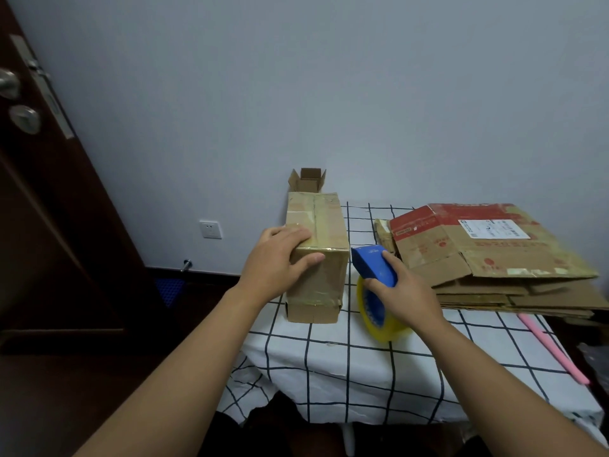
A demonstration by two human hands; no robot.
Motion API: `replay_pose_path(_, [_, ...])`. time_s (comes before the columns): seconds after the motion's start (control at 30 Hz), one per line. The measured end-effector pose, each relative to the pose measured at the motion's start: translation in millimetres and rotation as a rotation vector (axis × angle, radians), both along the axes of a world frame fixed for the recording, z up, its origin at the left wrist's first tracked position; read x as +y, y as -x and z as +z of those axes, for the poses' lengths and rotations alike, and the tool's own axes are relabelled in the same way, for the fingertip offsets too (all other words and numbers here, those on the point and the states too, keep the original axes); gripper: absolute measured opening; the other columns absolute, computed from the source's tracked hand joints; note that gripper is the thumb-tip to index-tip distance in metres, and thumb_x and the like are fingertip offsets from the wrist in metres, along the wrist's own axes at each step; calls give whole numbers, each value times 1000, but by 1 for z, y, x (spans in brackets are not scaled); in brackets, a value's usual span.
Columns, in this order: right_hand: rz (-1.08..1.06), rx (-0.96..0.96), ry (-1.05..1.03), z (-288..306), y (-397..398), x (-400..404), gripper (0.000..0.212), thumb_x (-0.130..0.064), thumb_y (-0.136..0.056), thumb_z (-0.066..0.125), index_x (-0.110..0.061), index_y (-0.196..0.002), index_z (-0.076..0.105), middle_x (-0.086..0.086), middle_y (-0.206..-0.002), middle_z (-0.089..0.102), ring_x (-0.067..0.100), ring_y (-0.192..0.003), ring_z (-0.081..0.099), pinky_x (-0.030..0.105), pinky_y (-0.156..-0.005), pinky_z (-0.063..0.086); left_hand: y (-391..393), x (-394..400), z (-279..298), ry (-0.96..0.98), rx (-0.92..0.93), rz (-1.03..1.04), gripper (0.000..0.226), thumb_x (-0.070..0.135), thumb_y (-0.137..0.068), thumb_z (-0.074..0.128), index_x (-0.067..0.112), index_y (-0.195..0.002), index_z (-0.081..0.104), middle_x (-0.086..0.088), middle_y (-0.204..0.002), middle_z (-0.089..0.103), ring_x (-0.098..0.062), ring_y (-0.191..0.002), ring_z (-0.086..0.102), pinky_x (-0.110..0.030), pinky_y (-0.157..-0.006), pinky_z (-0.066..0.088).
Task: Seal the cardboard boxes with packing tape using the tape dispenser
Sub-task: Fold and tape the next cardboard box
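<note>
The table (346,374), draped in a checked cloth, is seen under both hands, and beyond the right grip the stack of flattened cartons (487,258) is piled, close enough to be clipped by a wide swing. Next, the upright cardboard box (318,255) is steadied by the left hand (280,258): fingers are laid over its top near edge, the thumb is pressed against the front face, the hold curled round that corner. The box is stood near the table's left edge, so a hard sideways pull of tape could see it tipped or shoved off. Just right of that grip, the tape dispenser (374,265) is clasped by the right hand (402,291), fingers wrapped round the blue body, the yellow tape roll (379,319) hung below the palm. Whether a free tape end is drawn out cannot be made out; if none is, the first press could be wasted. Behind the box, a small open box (308,180) is left unsealed.
</note>
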State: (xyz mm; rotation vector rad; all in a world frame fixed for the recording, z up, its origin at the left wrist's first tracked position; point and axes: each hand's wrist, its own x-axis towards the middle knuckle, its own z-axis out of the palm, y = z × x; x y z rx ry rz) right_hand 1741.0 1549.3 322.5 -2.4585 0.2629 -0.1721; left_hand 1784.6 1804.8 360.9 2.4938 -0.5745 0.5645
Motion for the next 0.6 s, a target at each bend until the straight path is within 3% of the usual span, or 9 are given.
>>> replay_pose_path(0.13, [-56,-29,-89,16,3,-4,73,-57,-87,62,-42,-152,32,-1,-130,57,19,-100,53,40,-79,50,2,5,-3,79,27,-23,46,49,-91,59,27,-132,60,11,-139,55,-15,-126,42,-31,-100,35])
replay_pose_path(0.27, [-77,-229,-110,61,3,-8,72,-60,-83,63,-44,-148,35,-4,-128,57,19,-99,52,38,-77,45,1,3,-4,132,49,-32,44,45,-92,63,25,-131,62,9,-139,56,-11,-126,48,-31,-103,37])
replay_pose_path(0.33, [-67,-350,-161,90,2,-9,72,-61,-80,63,-45,-146,38,-10,-123,56,18,-100,55,36,-76,45,1,3,-4,142,67,-28,44,47,-91,63,28,-131,60,9,-135,58,-14,-121,52,-33,-99,41])
replay_pose_path(0.47, [-20,-530,-353,138,-2,4,71,-62,-74,65,-48,-140,45,-21,-121,56,6,-100,57,18,-73,42,2,4,-2,172,124,-1,36,51,-88,64,36,-119,55,14,-114,61,-15,-101,56,-34,-81,48])
replay_pose_path(0.6, [69,-551,-447,154,-13,32,70,-59,-75,69,-46,-140,48,-23,-122,55,0,-103,58,22,-83,47,1,6,-1,254,181,-22,39,50,-86,69,30,-119,62,15,-129,60,-9,-112,55,-31,-91,47])
